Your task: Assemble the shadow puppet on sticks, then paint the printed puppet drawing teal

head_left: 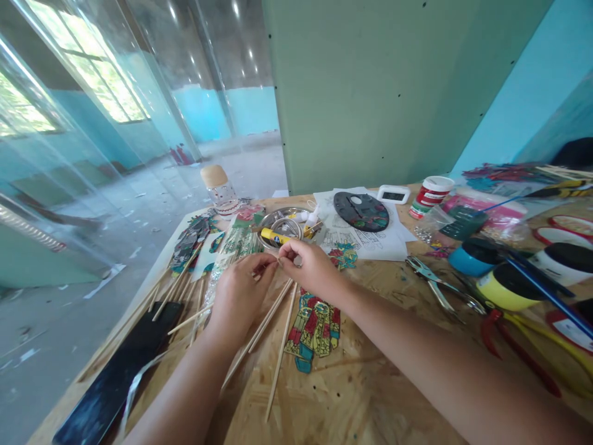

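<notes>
My left hand [245,290] and my right hand [306,266] meet over the middle of the workbench, fingertips pinched together. Whatever lies between the fingers is too small to make out. Just beyond them, a yellow glue stick [275,237] rests across a round metal tray [264,224]. Below my right hand lies a painted paper puppet [315,327] in red, yellow and blue-green pieces. Thin wooden sticks [281,355] run from under my hands toward me. Clear plastic wrap [220,272] is beside my left hand.
A dark flat case [120,371] lies at left near more sticks and a dark painted puppet [192,238]. A bottle [217,188] stands behind. Rightward are a palette [361,211], a hole punch [433,284], paint jars [507,285], red-handled pliers [521,352] and a small display [393,194].
</notes>
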The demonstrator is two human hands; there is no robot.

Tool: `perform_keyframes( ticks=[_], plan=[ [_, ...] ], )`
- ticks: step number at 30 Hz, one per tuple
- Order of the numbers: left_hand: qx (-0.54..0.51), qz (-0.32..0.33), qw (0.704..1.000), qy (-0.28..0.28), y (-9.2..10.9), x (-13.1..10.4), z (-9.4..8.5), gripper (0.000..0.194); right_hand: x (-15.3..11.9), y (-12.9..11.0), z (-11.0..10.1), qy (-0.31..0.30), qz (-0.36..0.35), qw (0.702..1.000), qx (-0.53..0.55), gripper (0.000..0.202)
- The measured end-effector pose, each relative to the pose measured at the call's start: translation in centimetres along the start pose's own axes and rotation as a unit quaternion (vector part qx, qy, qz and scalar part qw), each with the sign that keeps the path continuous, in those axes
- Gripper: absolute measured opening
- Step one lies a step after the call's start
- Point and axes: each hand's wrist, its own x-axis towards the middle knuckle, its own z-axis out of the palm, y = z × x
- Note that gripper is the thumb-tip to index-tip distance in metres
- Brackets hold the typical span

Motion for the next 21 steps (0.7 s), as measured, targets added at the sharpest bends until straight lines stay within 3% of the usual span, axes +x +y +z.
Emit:
perform_keyframes(
  ticks=[13, 17, 21],
  plan=[
    [0.069, 0.056, 0.996, -0.005, 0.1, -0.3, -0.3, 0.017, -0.2, 0.1, 0.0, -0.002, -0.015, 1.000, -0.027, 0.007],
    [0.113, 0.038, 0.993, -0.025, 0.2, -0.1, -0.4, 0.020, -0.2, 0.2, 0.0, -0.011, -0.014, 0.999, -0.042, 0.008],
    [0.159, 0.010, 0.984, -0.076, -0.7, 0.1, -0.2, 0.020, 0.8, -1.0, -1.7, -0.011, 0.013, 0.997, -0.070, 0.012]
  ],
)
